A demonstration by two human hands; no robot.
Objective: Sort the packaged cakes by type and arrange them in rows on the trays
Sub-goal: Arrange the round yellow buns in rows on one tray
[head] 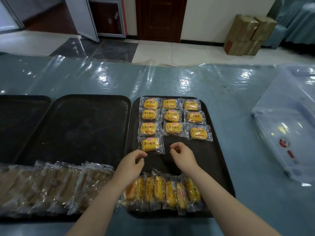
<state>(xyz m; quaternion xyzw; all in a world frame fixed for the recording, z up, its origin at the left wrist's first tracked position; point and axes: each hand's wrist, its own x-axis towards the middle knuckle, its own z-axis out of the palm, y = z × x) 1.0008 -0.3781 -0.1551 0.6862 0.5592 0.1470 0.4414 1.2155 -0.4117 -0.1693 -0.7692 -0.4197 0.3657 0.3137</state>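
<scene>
Far-left tray [20,116]: dark, cut off by the frame edge; contents not seen.
Middle tray [81,126]: brown packaged cakes [56,184] overlapped in a line along its near edge.
Right tray [214,150]: yellow packaged cakes [172,115] flat in three rows of three; a tenth cake [150,144] starts the fourth row at the left. Unsorted yellow cakes [163,189] stand on edge in a stack at the near edge.
Left hand [134,160]: fingers loosely curled, holding nothing, just below the tenth cake.
Right hand [181,155]: fingertips drawn together, apparently holding nothing, over the vacant middle slot.
Plastic bin [286,120]: on the table [238,92], far right.
Judgement: next cake should come from the stack, label up, wrapper edge aligned beside the tenth cake.
</scene>
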